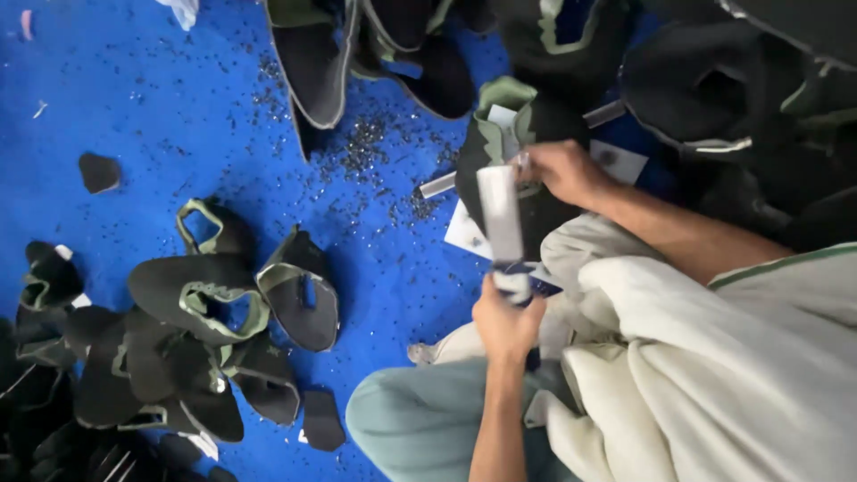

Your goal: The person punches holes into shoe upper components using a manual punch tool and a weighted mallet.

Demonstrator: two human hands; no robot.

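Clearly the left hand point(505, 323) grips a blurred flat tool point(500, 219); the right hand point(564, 171) pins a black shoe upper point(536, 201); I judge a slip could nick those fingers

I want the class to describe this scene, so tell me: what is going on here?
A person sits over a blue floor. Their left hand has its grip on the lower end of a pale flat strip, while the right hand presses on a black fabric shoe upper with green trim. A heap of similar black shoe uppers lies to one side, with dark specks scattered between.
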